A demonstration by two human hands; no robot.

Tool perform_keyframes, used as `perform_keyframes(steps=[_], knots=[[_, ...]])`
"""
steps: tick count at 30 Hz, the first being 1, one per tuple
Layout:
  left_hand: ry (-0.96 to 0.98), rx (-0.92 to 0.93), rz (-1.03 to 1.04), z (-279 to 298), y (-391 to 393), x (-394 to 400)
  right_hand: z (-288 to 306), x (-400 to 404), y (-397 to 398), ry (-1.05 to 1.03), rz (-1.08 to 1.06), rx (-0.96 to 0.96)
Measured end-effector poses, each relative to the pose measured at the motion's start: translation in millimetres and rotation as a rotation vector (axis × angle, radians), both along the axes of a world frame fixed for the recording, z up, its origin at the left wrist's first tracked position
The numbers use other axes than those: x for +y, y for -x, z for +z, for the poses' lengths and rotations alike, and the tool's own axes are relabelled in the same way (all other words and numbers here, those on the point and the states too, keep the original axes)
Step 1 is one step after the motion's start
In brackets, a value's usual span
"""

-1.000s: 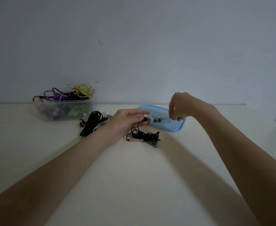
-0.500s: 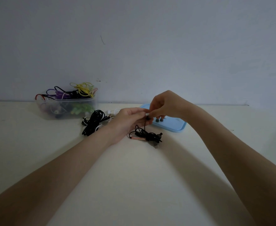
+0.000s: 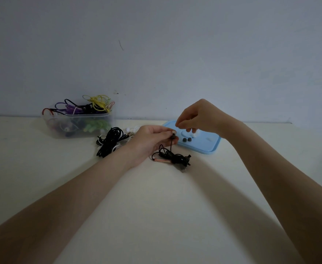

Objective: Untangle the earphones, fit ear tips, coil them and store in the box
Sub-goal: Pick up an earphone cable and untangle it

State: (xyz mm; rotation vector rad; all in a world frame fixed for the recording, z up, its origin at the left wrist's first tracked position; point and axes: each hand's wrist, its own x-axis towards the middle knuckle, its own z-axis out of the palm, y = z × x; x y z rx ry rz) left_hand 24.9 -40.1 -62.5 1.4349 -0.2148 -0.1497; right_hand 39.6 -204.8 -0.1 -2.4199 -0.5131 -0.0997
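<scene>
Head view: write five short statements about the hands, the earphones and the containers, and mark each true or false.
1. The left hand pinches a black earbud whose cable hangs down to a tangle on the table. True.
2. The right hand rests flat on the table. False: it is raised above the blue lid, fingers curled.
3. Two dark ear tips lie on the blue lid. True.
4. The clear box stands to the right of the blue lid. False: it stands to the left, against the wall.
5. The clear box holds only black cables. False: yellow, purple, green and red ones show in it.
</scene>
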Motion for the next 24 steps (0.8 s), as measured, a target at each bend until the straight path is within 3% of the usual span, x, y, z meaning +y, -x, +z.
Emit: perform_keyframes(steps=[7, 11, 15, 17, 21, 24], knots=[[-0.047, -0.041, -0.001, 0.4, 1.0, -2.3, -5.0, 7.6, -0.3, 0.095, 0.02, 0.001], [-0.403, -0.195, 0.122, 2.9, -0.1, -3.7, 1.3, -1.5, 1.1, -0.101, 0.007, 0.138], [-0.781, -0.282, 0.145, 9.4, -6.1, 1.6, 4.7, -7.2, 6.8, -0.022, 0.073, 0.372], [-0.882, -0.31, 0.126, 14.5, -5.8, 3.3, 5.1, -7.9, 8.9, 0.021, 0.094, 0.452], [-0.787, -0.455, 0.129, 37.5, 3.9, 3.8, 6.7, -7.9, 9.2, 0.059, 0.111, 0.482], [-0.746, -0.458, -0.158, 52.9, 20.8, -5.9, 9.4, -9.1, 9.8, 0.073, 0.111, 0.476]])
